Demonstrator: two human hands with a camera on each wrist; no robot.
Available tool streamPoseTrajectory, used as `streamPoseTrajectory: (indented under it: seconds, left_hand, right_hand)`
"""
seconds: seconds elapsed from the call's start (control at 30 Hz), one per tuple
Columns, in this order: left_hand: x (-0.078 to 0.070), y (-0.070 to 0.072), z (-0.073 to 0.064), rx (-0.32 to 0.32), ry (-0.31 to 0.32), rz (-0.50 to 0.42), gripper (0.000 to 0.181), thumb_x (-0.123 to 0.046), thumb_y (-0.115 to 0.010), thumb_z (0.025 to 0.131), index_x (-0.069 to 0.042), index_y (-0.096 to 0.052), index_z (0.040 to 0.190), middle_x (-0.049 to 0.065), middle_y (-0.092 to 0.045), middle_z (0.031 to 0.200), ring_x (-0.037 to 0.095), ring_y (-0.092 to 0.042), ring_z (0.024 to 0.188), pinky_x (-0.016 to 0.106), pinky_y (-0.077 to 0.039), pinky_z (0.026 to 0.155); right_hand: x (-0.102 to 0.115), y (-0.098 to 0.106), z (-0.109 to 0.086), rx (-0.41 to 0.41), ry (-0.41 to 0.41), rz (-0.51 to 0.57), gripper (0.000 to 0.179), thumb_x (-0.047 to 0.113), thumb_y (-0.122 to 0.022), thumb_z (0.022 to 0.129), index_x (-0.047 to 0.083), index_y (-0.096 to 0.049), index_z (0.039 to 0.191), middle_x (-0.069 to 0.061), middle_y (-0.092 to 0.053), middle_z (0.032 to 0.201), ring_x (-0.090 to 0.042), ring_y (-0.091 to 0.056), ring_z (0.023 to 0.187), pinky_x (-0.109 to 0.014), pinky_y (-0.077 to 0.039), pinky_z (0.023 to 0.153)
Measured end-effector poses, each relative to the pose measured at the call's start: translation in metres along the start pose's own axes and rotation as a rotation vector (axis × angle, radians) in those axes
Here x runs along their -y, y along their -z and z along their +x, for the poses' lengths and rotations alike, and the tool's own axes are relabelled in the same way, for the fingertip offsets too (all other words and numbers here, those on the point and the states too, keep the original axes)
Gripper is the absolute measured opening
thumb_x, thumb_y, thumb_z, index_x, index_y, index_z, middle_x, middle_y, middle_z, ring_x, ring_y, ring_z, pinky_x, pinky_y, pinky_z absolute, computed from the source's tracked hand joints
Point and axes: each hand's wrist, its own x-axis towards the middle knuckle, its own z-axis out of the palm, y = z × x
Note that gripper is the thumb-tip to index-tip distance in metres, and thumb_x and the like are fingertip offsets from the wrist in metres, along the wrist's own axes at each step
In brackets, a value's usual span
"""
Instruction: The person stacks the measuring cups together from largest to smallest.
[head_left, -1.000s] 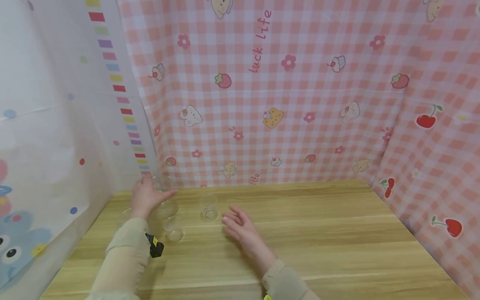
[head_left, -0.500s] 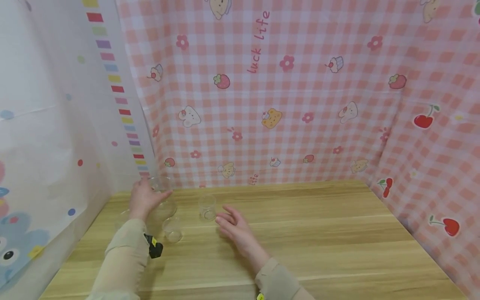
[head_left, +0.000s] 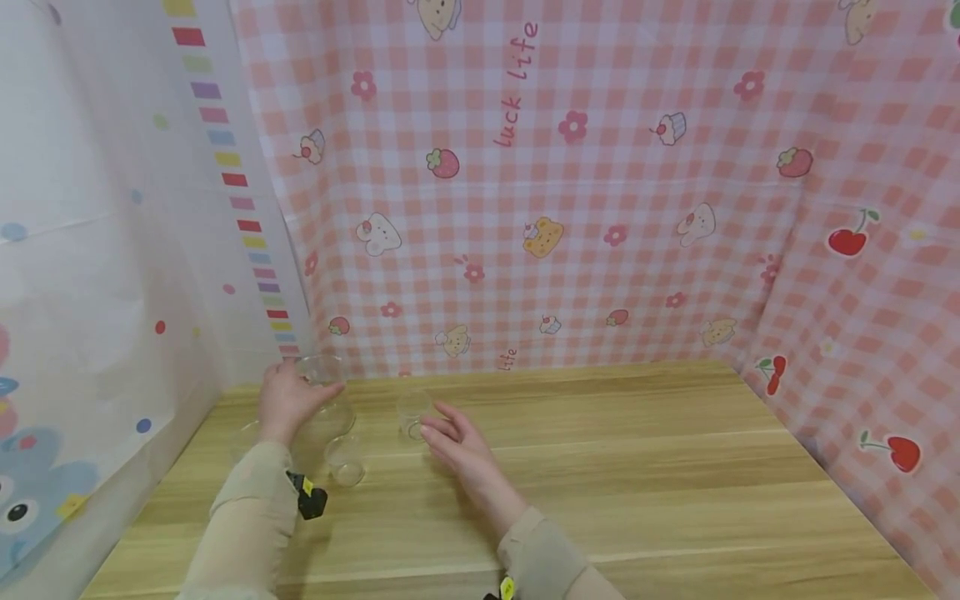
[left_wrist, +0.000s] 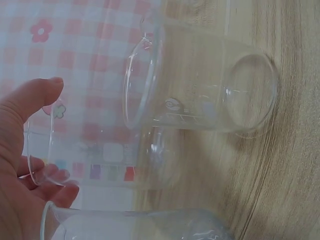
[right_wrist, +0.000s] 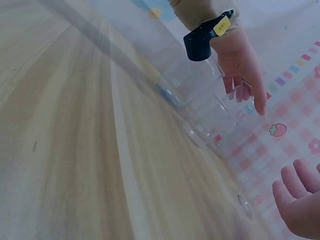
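Note:
My left hand (head_left: 288, 400) grips a clear glass beaker (head_left: 341, 412) near its rim at the back left of the table. In the left wrist view the thumb lies over one side of that rim, while the fingers (left_wrist: 70, 192) curve round the other. A smaller beaker (head_left: 347, 465) stands in front. Another small beaker (head_left: 411, 412) is farther right, partly covered by the fingertips of my right hand (head_left: 468, 458). This hand is held sideways with its fingers apart from the thumb and lightly bent, right beside that beaker.
Part of another beaker (head_left: 243, 437) shows left of the left forearm. The wooden table (head_left: 637, 483) ends against a pink checked curtain (head_left: 585, 292) at the back. A white printed sheet (head_left: 97, 275) hangs along the left side. A black wrist camera (head_left: 307, 497) sits on the left sleeve.
My right hand has moved left to the small beaker on the right, its fingertips now overlapping it. My left hand's thumb has drawn in slightly; the hand otherwise stays at the back beaker.

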Motion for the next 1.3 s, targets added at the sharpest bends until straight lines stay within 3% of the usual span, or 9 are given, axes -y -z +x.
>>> streamPoseTrajectory:
  seconds: [0.17,0.6,0.87,1.3]
  left_hand:
    - [-0.001,0.002,-0.001,-0.017,-0.003,-0.005,0.079,-0.04,-0.081,0.079,0.013,-0.05,0.128,0.031,-0.05,0.113,0.044,-0.048,0.104,0.059,-0.045,0.088]
    - [-0.017,0.016,-0.004,-0.046,-0.113,-0.048,0.083,-0.04,-0.083,0.077,0.012,-0.048,0.131,0.032,-0.053,0.122,0.046,-0.05,0.111,0.061,-0.044,0.092]
    - [-0.04,0.027,-0.01,-0.025,-0.111,-0.068,0.092,-0.051,-0.081,0.077,0.011,-0.047,0.135,0.031,-0.052,0.127,0.045,-0.048,0.116,0.06,-0.044,0.094]
    - [-0.077,0.042,-0.027,0.036,-0.133,-0.128,0.097,-0.046,-0.082,0.077,0.009,-0.039,0.145,0.03,-0.049,0.134,0.045,-0.049,0.12,0.06,-0.043,0.098]
  right_hand:
    - [0.003,-0.003,0.003,-0.003,0.017,-0.039,0.069,0.02,-0.067,0.094,-0.001,-0.033,0.151,-0.024,-0.051,0.14,-0.032,-0.052,0.127,-0.044,-0.038,0.11]
    - [0.016,-0.007,0.009,0.045,0.047,-0.085,0.068,0.019,-0.065,0.095,0.0,-0.031,0.151,-0.022,-0.049,0.143,-0.032,-0.049,0.13,-0.047,-0.031,0.114]
    - [0.025,-0.008,0.018,0.046,0.065,-0.126,0.068,0.02,-0.066,0.095,0.0,-0.032,0.151,-0.021,-0.047,0.145,-0.032,-0.047,0.132,-0.045,-0.034,0.113]
    - [0.038,-0.017,0.029,0.062,0.099,-0.197,0.076,0.02,-0.073,0.089,0.011,-0.033,0.154,-0.014,-0.043,0.151,-0.03,-0.042,0.137,-0.048,-0.035,0.112]
